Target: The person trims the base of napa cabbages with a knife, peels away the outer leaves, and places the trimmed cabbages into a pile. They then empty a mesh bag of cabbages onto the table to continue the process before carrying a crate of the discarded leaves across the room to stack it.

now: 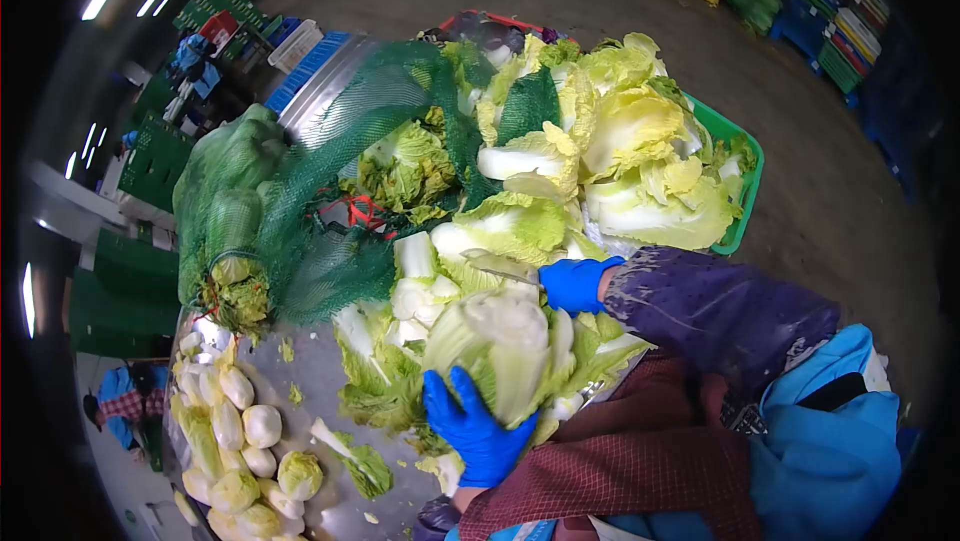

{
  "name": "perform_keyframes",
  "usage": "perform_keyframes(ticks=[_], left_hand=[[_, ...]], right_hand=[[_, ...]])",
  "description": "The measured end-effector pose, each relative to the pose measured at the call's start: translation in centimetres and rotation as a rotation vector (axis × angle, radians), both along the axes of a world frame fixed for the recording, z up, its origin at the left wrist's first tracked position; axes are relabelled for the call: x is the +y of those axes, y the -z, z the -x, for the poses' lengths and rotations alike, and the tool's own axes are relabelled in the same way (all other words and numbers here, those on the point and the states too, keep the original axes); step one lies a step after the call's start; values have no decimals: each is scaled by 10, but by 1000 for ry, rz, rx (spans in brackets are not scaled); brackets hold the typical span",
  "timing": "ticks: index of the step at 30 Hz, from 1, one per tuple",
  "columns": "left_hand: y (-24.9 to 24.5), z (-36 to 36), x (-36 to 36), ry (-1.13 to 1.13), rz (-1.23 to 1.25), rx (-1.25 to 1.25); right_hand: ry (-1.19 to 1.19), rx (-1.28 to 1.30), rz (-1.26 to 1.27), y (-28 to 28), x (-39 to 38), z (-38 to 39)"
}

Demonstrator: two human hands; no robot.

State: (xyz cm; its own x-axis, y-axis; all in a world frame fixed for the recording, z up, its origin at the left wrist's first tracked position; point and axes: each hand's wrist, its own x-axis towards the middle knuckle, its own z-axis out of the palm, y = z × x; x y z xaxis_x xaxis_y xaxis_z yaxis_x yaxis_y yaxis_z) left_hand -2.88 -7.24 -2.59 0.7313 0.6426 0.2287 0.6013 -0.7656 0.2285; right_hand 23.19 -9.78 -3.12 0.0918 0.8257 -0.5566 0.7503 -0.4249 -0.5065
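A steel table (320,381) fills the view, seen from above by the person working at it. Green net sacks (330,171) of napa cabbage sprawl over its far side. Beside them a pile (630,141) of loose pale heads spills into a green crate (745,156).

Nearest the body, one cabbage (505,346) lies on torn outer leaves at the table's edge. The left hand (470,426), in a blue glove, is spread wide and cupped around its near side, gripping it steady. The right hand (572,284), also gloved in blue, is closed around a knife (500,266) just past the head, with the blade lying close to its far end.

Small cut pieces (255,426) are heaped along the table's left edge.

The work looks like trimming. It would go best with the left fingers well back from the blade, the head pressed firmly to the table, and the cut made away from the holding hand.
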Motion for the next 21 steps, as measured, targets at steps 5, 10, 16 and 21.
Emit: perform_keyframes(ticks=[5,10,16,21], left_hand=[[19,41,27,21,259,-284],[24,40,22,8,232,-291],[31,42,21,30,185,-286],[6,23,34,59,315,-543]], right_hand=[[448,670,-133,-77,-12,-8],[149,178,-438,-53,-23,21],[596,1028,-69,-22,-4,63],[453,794,-313,-79,1,59]])
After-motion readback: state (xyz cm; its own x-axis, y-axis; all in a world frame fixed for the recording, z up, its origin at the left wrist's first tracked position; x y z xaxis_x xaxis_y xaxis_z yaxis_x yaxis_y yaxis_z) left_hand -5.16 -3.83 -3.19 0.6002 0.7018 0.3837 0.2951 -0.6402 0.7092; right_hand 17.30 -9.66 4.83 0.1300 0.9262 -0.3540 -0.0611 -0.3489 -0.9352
